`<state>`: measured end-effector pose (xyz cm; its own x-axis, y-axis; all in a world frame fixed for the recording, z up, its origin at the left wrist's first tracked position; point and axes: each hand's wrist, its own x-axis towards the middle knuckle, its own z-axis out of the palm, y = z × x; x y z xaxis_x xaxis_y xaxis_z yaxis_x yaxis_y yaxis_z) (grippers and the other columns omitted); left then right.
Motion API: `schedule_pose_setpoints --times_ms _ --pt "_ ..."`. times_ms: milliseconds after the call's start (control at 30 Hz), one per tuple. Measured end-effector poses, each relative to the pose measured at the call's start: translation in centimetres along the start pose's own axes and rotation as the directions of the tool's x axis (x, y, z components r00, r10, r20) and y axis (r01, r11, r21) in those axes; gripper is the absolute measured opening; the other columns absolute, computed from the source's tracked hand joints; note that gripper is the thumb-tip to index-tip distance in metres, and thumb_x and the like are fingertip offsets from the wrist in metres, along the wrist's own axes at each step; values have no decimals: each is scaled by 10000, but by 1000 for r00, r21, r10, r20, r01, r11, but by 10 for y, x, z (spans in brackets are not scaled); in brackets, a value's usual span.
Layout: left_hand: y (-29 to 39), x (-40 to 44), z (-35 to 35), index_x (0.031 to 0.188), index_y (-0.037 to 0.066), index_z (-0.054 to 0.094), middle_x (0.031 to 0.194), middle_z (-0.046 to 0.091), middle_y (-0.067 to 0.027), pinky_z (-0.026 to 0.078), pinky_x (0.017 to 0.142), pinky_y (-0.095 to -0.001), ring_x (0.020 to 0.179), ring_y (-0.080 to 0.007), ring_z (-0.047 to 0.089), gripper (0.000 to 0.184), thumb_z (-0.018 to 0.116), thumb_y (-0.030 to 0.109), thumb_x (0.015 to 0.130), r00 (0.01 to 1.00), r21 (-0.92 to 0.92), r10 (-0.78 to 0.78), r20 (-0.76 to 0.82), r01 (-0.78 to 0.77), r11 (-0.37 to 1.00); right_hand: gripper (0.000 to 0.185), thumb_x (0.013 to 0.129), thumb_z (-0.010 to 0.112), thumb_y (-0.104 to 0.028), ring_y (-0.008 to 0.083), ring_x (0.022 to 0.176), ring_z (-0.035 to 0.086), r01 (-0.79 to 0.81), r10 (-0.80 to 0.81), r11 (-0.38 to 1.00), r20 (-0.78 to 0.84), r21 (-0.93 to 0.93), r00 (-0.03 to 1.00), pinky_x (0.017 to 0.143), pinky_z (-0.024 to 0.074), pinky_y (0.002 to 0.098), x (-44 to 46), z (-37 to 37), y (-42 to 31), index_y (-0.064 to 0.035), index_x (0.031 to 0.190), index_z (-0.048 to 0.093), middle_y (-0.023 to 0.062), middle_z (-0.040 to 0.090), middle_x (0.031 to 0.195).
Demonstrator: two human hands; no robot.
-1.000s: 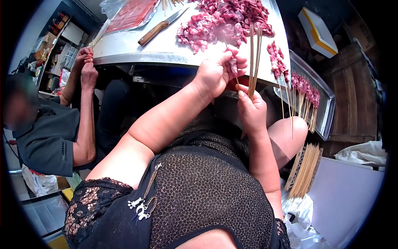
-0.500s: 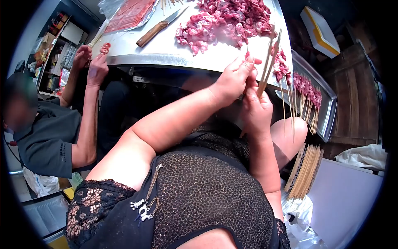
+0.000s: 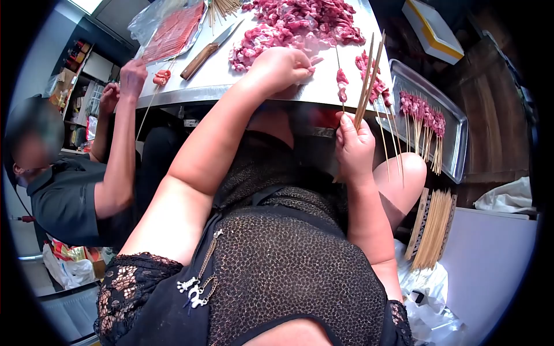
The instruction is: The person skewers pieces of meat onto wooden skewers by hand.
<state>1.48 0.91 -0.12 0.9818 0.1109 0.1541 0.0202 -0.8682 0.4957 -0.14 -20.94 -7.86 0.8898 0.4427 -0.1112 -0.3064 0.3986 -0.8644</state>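
My left hand (image 3: 283, 70) is at the near edge of the raw meat pile (image 3: 306, 23) on the white table, fingers pinched together on a small piece of meat. My right hand (image 3: 354, 147) is closed round the lower part of several bare skewers (image 3: 369, 83) and one skewer with meat (image 3: 342, 85) threaded partway up it. These skewers point up and away over the table's front edge. Just right of them, a few meat skewers (image 3: 375, 81) lie on the table corner, their sticks hanging past the edge.
A metal tray (image 3: 456, 127) with several meat skewers stands at the right, above a box of bare skewers (image 3: 433, 230). A knife (image 3: 208, 53) and a bag of red meat sticks (image 3: 176, 32) lie on the table (image 3: 202, 92). At the left sits a co-worker (image 3: 75, 190), holding a skewer.
My left hand has left the skewer by my right hand and moved left and up to the meat pile. The skewer's meat now shows. The co-worker's hands have shifted, one rising towards the bag.
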Motion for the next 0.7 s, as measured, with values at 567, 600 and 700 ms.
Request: schedule_pose_setpoints --times_ms 567,600,700 --pt "-21 -14 -31 1014 16 576 821 647 -102 540 616 -280 747 -184 652 191 539 151 884 914 -976 -390 108 172 135 137 921 553 -152 10 473 380 -45 50 995 51 -94 997 409 288 153 -10 3 9 -29 968 592 -61 458 608" --pt "-26 -14 -30 1016 -6 599 878 660 -137 541 632 -292 776 -187 659 207 531 150 898 920 -965 -374 113 192 180 137 921 553 -152 10 473 380 -47 52 994 49 -97 997 409 288 153 -10 2 9 -29 968 592 -61 458 608" --pt "-35 -10 -24 967 -12 630 885 665 -139 539 648 -293 764 -166 656 205 545 165 906 915 -548 -376 -148 240 801 146 922 545 -147 8 492 365 -56 59 994 32 -94 998 428 268 147 -10 1 9 -25 990 590 -65 449 619"
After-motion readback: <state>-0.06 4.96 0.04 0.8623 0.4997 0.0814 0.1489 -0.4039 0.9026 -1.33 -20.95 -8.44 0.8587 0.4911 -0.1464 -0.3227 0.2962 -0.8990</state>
